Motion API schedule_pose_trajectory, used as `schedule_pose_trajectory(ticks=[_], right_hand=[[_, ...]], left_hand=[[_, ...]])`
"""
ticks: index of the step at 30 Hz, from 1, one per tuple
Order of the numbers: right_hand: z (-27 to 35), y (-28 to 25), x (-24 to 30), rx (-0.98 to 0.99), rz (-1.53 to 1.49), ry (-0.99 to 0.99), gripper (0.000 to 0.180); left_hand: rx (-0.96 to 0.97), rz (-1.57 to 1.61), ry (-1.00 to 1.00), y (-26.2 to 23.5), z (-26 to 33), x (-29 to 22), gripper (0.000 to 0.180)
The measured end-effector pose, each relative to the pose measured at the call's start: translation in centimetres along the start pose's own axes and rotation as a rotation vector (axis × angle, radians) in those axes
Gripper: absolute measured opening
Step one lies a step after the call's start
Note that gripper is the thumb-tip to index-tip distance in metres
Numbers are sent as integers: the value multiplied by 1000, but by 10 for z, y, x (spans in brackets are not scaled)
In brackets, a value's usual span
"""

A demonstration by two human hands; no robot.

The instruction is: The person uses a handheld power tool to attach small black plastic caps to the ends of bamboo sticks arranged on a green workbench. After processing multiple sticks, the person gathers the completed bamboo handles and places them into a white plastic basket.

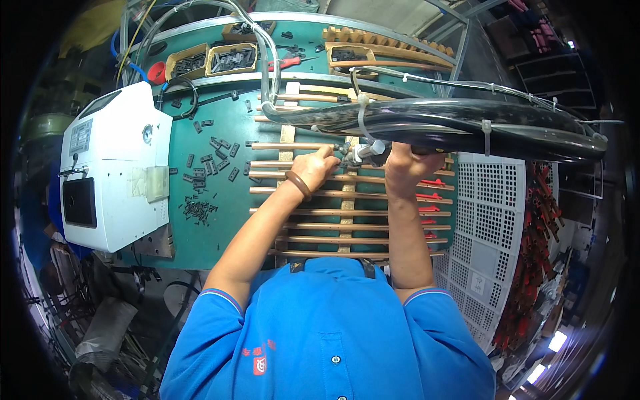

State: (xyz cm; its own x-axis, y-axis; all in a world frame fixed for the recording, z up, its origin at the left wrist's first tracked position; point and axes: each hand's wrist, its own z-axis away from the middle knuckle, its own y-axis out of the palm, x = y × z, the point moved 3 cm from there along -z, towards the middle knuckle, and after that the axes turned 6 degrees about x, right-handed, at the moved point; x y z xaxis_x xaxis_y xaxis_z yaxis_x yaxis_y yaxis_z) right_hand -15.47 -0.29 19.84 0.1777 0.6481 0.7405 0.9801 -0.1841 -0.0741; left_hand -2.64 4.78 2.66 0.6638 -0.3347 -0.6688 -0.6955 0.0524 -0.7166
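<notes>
Green covers the top of the counter [207, 233], which stands in a crowded workshop with metal framing behind it and dim shelving off to the right. On the counter's left end sits a white box-shaped machine [110, 167], and small black parts [210, 170] lie scattered between it and the middle of the surface. Wooden trays [213, 60] holding more dark pieces line the far edge, with a red-handled pair of pliers [287, 63] near them. A white perforated crate [490, 227] stands at the right end, beside a heap of red and black parts [540, 247].

Across the middle of the counter lies a row of copper-coloured tubes [333, 212], laid parallel on pale wooden slats [347, 200]; their long axes run left to right, one behind the other from the near edge toward the far side.

Above the row, a thick bundle of black hoses [467, 123] bound with white ties sweeps in from the right. It ends in a small metal-tipped tool [367, 152], whose tip points left, its long axis also running left to right.

The right hand [407, 167] is clenched around the tool's dark body. The left hand [317, 167], with a brown band on the wrist, has its fingertips pinched at the tool's tip, just above a tube; what it grips there is too small to tell.
</notes>
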Motion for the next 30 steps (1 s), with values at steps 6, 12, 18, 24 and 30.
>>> schedule_pose_trajectory(ticks=[6,12,18,24,30], right_hand=[[13,-3,-10,49,9,103,41],[26,-8,-25,91,361,-280,44],[42,-8,-30,133,371,-225,48],[41,-7,-32,239,217,-171,48],[47,-8,-42,125,513,-308,51]], left_hand=[[7,-21,20,2,-1,2,10],[-120,-37,87,11,0,10,12],[-43,-72,28,8,-1,10,17],[-63,-117,5,14,-1,14,16],[-54,-102,-18,16,-1,13,16]])
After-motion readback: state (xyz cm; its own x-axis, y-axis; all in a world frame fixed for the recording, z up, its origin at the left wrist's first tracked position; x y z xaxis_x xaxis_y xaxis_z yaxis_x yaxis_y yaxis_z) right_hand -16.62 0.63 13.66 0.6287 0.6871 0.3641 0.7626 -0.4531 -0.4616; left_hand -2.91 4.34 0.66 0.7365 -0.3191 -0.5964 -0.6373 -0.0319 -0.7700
